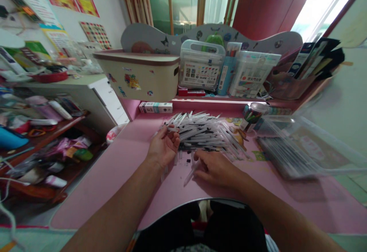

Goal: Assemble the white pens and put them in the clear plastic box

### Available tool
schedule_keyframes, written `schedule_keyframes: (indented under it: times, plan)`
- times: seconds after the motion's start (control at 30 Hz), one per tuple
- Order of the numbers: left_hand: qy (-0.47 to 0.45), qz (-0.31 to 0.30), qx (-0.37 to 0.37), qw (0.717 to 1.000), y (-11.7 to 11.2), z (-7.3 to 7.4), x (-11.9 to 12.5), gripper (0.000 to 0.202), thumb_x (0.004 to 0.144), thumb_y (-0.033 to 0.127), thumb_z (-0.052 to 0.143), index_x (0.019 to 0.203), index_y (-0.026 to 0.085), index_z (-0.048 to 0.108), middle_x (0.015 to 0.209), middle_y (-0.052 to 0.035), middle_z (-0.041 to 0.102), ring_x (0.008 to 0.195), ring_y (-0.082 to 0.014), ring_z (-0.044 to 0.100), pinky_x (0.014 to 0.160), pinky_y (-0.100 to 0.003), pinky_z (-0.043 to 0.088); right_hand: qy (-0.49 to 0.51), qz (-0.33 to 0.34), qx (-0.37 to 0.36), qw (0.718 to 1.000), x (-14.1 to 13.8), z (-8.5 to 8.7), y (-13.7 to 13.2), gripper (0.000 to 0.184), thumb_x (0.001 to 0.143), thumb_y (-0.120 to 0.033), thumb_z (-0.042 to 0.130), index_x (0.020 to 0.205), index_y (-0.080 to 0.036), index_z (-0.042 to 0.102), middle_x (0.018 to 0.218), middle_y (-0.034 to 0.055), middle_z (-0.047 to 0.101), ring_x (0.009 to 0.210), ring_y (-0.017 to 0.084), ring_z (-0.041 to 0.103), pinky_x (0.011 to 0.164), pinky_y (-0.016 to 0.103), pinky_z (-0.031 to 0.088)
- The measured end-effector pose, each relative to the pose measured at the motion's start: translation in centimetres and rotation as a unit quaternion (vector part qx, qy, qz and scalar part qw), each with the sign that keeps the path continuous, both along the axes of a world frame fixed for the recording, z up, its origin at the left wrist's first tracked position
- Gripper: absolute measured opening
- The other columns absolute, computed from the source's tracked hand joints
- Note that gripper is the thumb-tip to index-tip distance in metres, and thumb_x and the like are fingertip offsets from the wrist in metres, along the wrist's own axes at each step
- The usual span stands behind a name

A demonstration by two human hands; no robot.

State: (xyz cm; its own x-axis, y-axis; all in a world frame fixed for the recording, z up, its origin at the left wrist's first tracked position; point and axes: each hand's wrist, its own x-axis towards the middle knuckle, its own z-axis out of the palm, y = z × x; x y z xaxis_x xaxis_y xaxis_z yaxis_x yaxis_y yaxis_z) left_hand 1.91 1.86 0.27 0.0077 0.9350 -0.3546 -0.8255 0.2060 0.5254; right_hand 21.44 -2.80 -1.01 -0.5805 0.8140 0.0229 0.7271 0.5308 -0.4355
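A heap of white and clear pens [203,131], some with black parts, lies on the pink desk [106,191]. At its left front edge, my left hand [164,147] is turned palm up. Its fingers curl around what looks like a white pen [172,129], partly hidden by them. My right hand [215,168] is closed near the heap's front, pinching a translucent white pen [189,175] that slants toward me. Between the hands, a small black piece [188,161] and a few clear pieces lie on the desk.
To the right, an open clear plastic box [318,145] holds a row of pens [282,152]. A can [254,114] stands behind it. At the back are a small carton [155,108] and a shelf with a cream bin [140,76], marker cases [202,66] and a pen holder [289,85].
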Motion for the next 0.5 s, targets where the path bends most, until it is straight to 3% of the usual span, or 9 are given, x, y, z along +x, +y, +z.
schedule_keyframes:
  times: [0.07, 0.17, 0.33, 0.5]
  plan:
    - [-0.001, -0.002, 0.003, 1.000, 0.03, -0.04, -0.02, 0.031, 0.102, 0.023, 0.036, 0.083, 0.014, 0.059, 0.065, -0.0022, 0.064, 0.046, -0.0074, 0.060, 0.044, -0.015, 0.051, -0.017, 0.044, 0.008, 0.999, -0.27, -0.25, -0.17, 0.026, 0.088, -0.027, 0.061, 0.112, -0.018, 0.064, 0.096, 0.0066, 0.072, 0.080, 0.018, 0.062, 0.068, 0.026, 0.033]
    - [-0.004, -0.008, 0.007, 1.000, 0.06, -0.09, -0.03, 0.031, 0.102, 0.023, 0.036, 0.084, 0.014, 0.060, 0.065, -0.0019, 0.064, 0.047, -0.0074, 0.060, 0.044, -0.015, 0.051, -0.048, 0.075, 0.021, 0.996, -0.59, -0.48, -0.23, 0.016, 0.092, -0.022, 0.055, 0.098, -0.018, 0.069, 0.093, 0.0062, 0.072, 0.079, 0.016, 0.061, 0.067, 0.026, 0.033]
    - [-0.002, -0.010, 0.013, 1.000, 0.03, -0.08, -0.06, 0.031, 0.102, 0.022, 0.035, 0.085, 0.014, 0.059, 0.065, -0.0021, 0.064, 0.047, -0.0073, 0.060, 0.044, -0.014, 0.051, -0.064, 0.076, 0.067, 0.993, -0.46, -0.19, -0.46, 0.015, 0.089, -0.018, 0.053, 0.092, -0.019, 0.068, 0.087, 0.0047, 0.068, 0.071, 0.014, 0.057, 0.061, 0.026, 0.029]
    - [-0.002, -0.008, 0.017, 1.000, 0.08, 0.02, -0.25, 0.030, 0.101, 0.023, 0.035, 0.084, 0.014, 0.059, 0.066, -0.0021, 0.063, 0.047, -0.0073, 0.059, 0.045, -0.015, 0.051, -0.008, 0.117, 0.076, 0.990, -0.57, 0.26, -1.06, 0.016, 0.081, -0.017, 0.054, 0.093, -0.019, 0.065, 0.085, 0.0046, 0.065, 0.075, 0.016, 0.057, 0.064, 0.027, 0.032]
